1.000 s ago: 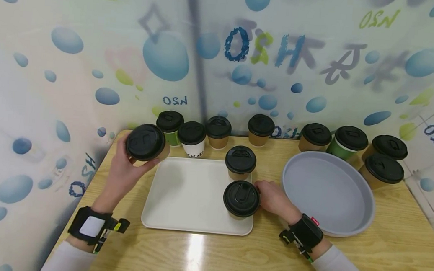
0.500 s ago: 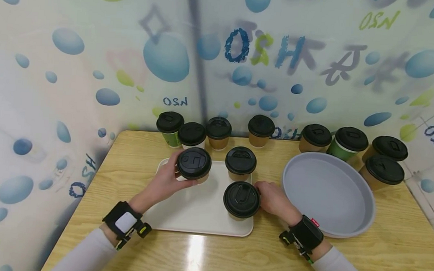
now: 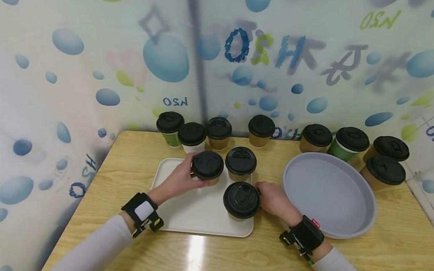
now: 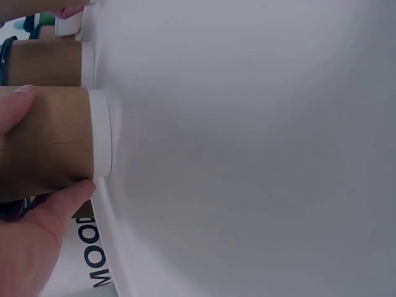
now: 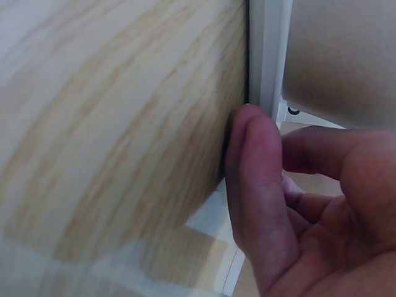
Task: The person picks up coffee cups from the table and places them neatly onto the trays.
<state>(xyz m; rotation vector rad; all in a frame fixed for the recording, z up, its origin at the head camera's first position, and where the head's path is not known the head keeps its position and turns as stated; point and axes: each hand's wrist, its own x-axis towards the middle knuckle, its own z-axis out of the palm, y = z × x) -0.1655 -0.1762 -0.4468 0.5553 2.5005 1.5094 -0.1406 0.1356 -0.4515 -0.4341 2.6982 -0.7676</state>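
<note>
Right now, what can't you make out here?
- Held cup: contents under its lid, head view; top cut off by left edge, left wrist view.
- White cup: lower front behind left grip and held cup, head view.
- Green cup by basin: base behind its rim, head view.

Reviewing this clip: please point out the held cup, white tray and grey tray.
Held cup [image 3: 208, 164]: head view, on its lidded top.
White tray [image 3: 200, 214]: head view, bare floor near its front edge.
Grey tray [image 3: 328, 193]: head view, bare inner floor.
</note>
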